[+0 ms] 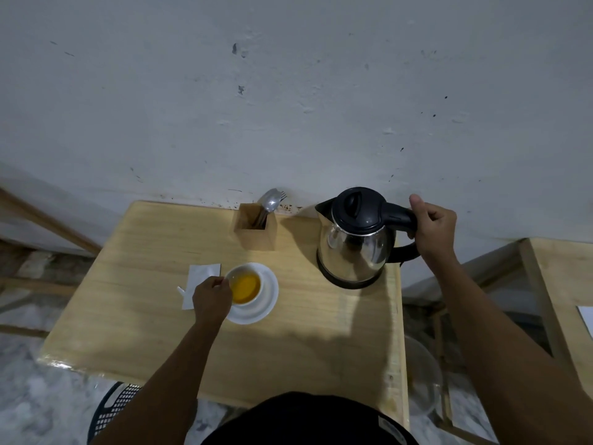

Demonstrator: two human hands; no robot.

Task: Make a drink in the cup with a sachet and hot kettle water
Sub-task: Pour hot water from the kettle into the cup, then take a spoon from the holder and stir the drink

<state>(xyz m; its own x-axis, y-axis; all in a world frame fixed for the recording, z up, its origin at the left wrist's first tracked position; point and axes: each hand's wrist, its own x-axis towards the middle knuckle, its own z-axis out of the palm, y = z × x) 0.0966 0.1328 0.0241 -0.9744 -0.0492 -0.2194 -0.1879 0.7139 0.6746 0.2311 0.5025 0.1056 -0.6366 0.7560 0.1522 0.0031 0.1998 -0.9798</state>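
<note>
The black handle of the steel electric kettle [356,239] is gripped by the right hand [431,226], fingers wrapped closed, thumb raised. The white cup [245,284] of amber liquid, on a white saucer [268,300], is pinched at its rim by the left hand [211,300]. A torn white sachet [199,277] lies partly beneath those fingers on the pale wooden table [160,239].

- Both forearms bare, no sleeves seen to frame edge.
- left hand [211,298] and right hand [433,228]: no rings, watch or gloves seen.
- Black garment [308,419] worn, at 6 o'clock.
</note>
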